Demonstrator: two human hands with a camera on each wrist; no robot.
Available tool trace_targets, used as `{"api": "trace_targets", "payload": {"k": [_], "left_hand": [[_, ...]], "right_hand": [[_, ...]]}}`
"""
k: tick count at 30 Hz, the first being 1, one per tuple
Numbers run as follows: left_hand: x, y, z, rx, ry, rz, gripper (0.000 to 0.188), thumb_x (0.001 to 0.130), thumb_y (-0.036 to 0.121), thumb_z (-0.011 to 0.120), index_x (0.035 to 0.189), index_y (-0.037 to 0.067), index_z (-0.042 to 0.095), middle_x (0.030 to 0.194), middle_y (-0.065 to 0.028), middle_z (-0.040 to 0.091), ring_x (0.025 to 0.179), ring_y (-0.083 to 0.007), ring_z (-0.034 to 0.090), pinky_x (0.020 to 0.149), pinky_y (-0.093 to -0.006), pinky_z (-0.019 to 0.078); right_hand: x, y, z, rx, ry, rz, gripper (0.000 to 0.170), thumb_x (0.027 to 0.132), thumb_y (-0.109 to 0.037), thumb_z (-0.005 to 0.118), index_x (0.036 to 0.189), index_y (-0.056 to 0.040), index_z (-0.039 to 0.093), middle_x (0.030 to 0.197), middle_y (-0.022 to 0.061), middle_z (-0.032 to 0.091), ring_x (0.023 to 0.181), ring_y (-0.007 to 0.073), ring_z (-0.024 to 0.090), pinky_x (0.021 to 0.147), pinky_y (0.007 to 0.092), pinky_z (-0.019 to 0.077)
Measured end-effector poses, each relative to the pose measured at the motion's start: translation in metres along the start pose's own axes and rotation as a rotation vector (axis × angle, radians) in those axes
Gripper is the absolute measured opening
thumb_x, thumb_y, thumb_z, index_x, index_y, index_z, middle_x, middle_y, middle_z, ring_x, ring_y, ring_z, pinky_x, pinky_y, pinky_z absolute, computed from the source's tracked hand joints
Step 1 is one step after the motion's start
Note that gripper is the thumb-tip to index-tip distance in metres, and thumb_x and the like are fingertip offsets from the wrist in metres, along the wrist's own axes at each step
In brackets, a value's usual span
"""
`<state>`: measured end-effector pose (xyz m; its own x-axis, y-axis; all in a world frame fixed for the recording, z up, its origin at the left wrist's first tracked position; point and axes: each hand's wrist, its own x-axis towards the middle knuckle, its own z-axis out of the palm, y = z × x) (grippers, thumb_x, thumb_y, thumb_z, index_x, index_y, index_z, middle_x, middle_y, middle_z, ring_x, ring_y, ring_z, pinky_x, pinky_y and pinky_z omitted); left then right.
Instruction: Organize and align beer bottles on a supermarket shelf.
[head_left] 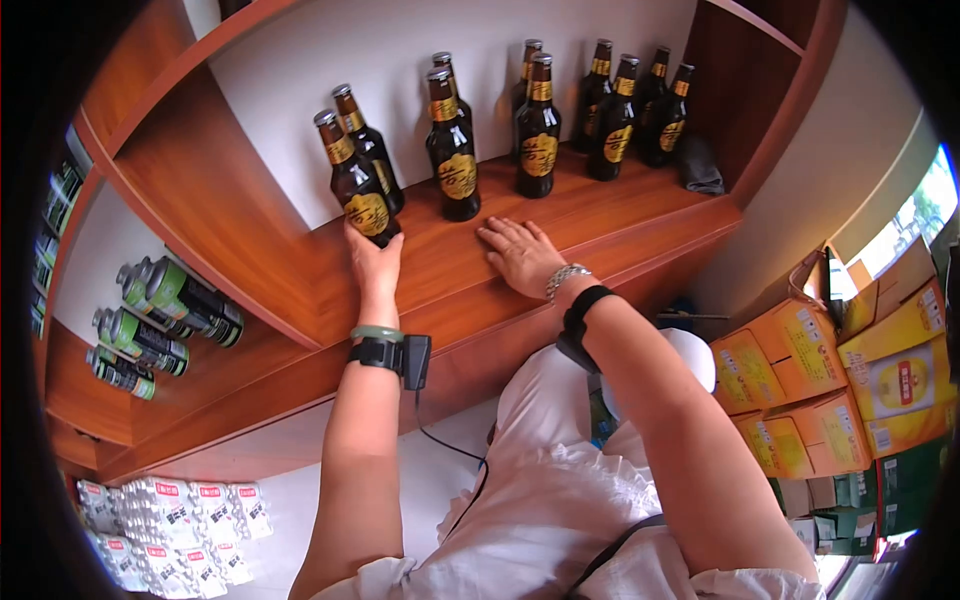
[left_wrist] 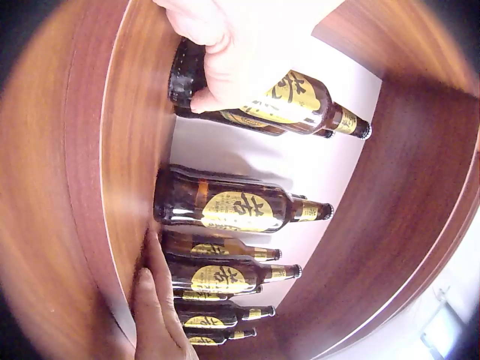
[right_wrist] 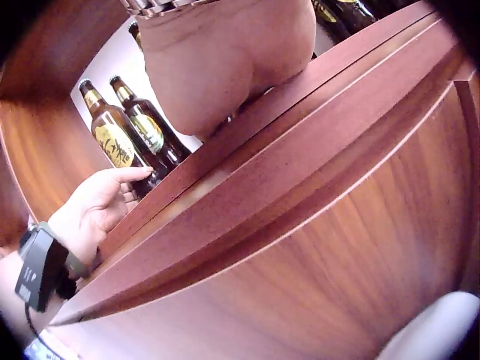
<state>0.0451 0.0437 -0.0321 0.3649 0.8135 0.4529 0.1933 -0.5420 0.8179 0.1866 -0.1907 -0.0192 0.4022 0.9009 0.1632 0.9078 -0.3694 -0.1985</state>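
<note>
At the left end of the wooden shelf (head_left: 590, 215), my left hand (head_left: 376, 268) grips the lower part of a dark brown beer bottle (head_left: 352, 180) with a gold label. The thumb (left_wrist: 206, 99) lies near the base of the bottle, which stands upright, close in front of a second beer bottle (head_left: 378, 155). My right hand (head_left: 522, 258) rests palm down on the shelf, its fingers stretched out, in front of another beer bottle (head_left: 457, 170). In the right wrist view the heel of the right hand (right_wrist: 225, 71) hides part of the bottles.
More beer bottles (head_left: 538, 145) stand in front-and-back pairs along the shelf. A dark crumpled item (head_left: 702, 166) lies at its right end. Green-and-black cans (head_left: 185, 300) fill a left compartment. White packs (head_left: 185, 510) stand on the floor at left, yellow cartons (head_left: 785, 365) at right.
</note>
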Motion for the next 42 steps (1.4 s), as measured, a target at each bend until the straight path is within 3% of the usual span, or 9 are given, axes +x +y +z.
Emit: {"api": "trace_targets", "payload": {"k": [7, 10, 11, 14, 16, 19, 23, 31, 42], "left_hand": [[-0.002, -0.004, -0.001, -0.005, 0.005, 0.026, 0.098, 0.077, 0.010, 0.083, 0.155, 0.002, 0.026, 0.144, -0.0264, 0.050, 0.132, -0.0400, 0.051, 0.112, -0.0444, 0.0403], [-0.005, -0.014, -0.005, -0.099, -0.063, 0.001, 0.096, 0.077, 0.007, 0.083, 0.155, 0.001, 0.026, 0.145, -0.0246, 0.049, 0.134, -0.0376, 0.050, 0.113, -0.0437, 0.0399], [-0.003, -0.034, -0.001, -0.293, -0.093, 0.033, 0.097, 0.076, 0.005, 0.083, 0.155, 0.000, 0.026, 0.148, -0.0235, 0.047, 0.138, -0.0350, 0.047, 0.115, -0.0428, 0.0375], [-0.023, -0.023, -0.015, 0.047, -0.036, 0.117, 0.098, 0.076, 0.004, 0.083, 0.156, 0.001, 0.026, 0.150, -0.0240, 0.046, 0.141, -0.0351, 0.044, 0.118, -0.0423, 0.0346], [-0.040, -0.004, -0.028, 0.179, -0.055, 0.056, 0.097, 0.080, 0.010, 0.083, 0.157, 0.003, 0.024, 0.152, -0.0253, 0.043, 0.142, -0.0391, 0.041, 0.119, -0.0427, 0.0329], [-0.060, 0.025, -0.040, 0.479, -0.088, 0.120, 0.089, 0.087, 0.022, 0.077, 0.157, 0.004, 0.023, 0.151, -0.0268, 0.044, 0.140, -0.0420, 0.042, 0.117, -0.0457, 0.0354], [-0.065, 0.034, -0.034, 0.630, -0.079, 0.142, 0.083, 0.093, 0.030, 0.070, 0.156, 0.002, 0.024, 0.148, -0.0270, 0.047, 0.138, -0.0402, 0.045, 0.116, -0.0465, 0.0362], [-0.065, 0.047, -0.028, 0.707, -0.065, 0.132, 0.078, 0.095, 0.031, 0.066, 0.154, -0.001, 0.026, 0.139, -0.0280, 0.054, 0.129, -0.0407, 0.053, 0.110, -0.0465, 0.0424], [-0.067, 0.050, -0.026, 0.667, -0.055, 0.142, 0.076, 0.095, 0.026, 0.065, 0.154, 0.000, 0.025, 0.136, -0.0279, 0.054, 0.126, -0.0426, 0.054, 0.106, -0.0475, 0.0452]], "right_hand": [[-0.004, 0.000, 0.003, 0.036, 0.087, -0.026, 0.054, 0.107, -0.038, 0.039, 0.155, -0.0138, 0.040, 0.163, 0.0093, 0.035, 0.152, 0.0249, 0.029, 0.125, 0.0472, 0.0173], [-0.005, 0.002, 0.012, 0.050, 0.155, -0.039, 0.053, 0.106, -0.037, 0.039, 0.153, -0.0131, 0.042, 0.162, 0.0101, 0.037, 0.150, 0.0253, 0.032, 0.124, 0.0474, 0.0183], [-0.005, 0.003, 0.014, 0.051, 0.169, -0.040, 0.052, 0.106, -0.037, 0.039, 0.153, -0.0132, 0.043, 0.161, 0.0099, 0.038, 0.150, 0.0252, 0.032, 0.124, 0.0473, 0.0183], [-0.006, 0.003, 0.015, 0.056, 0.187, -0.039, 0.052, 0.106, -0.037, 0.039, 0.152, -0.0131, 0.044, 0.161, 0.0097, 0.039, 0.150, 0.0247, 0.032, 0.124, 0.0469, 0.0183], [-0.006, 0.001, 0.013, 0.058, 0.186, -0.048, 0.052, 0.106, -0.037, 0.039, 0.152, -0.0130, 0.044, 0.161, 0.0095, 0.039, 0.150, 0.0243, 0.033, 0.124, 0.0468, 0.0182], [-0.005, 0.002, 0.013, 0.046, 0.184, -0.052, 0.052, 0.106, -0.036, 0.039, 0.152, -0.0127, 0.045, 0.160, 0.0093, 0.040, 0.149, 0.0239, 0.033, 0.124, 0.0475, 0.0184], [-0.006, 0.002, 0.012, 0.035, 0.182, -0.051, 0.051, 0.106, -0.036, 0.040, 0.151, -0.0128, 0.046, 0.160, 0.0090, 0.041, 0.149, 0.0237, 0.033, 0.124, 0.0483, 0.0187], [-0.004, 0.007, 0.010, 0.021, 0.157, -0.081, 0.054, 0.106, -0.041, 0.039, 0.153, -0.0139, 0.044, 0.161, 0.0083, 0.039, 0.150, 0.0244, 0.032, 0.124, 0.0523, 0.0183], [0.008, 0.018, -0.003, -0.020, -0.014, -0.129, 0.059, 0.106, -0.049, 0.036, 0.157, -0.0194, 0.037, 0.165, 0.0053, 0.031, 0.153, 0.0229, 0.025, 0.124, 0.0580, 0.0128]]}}
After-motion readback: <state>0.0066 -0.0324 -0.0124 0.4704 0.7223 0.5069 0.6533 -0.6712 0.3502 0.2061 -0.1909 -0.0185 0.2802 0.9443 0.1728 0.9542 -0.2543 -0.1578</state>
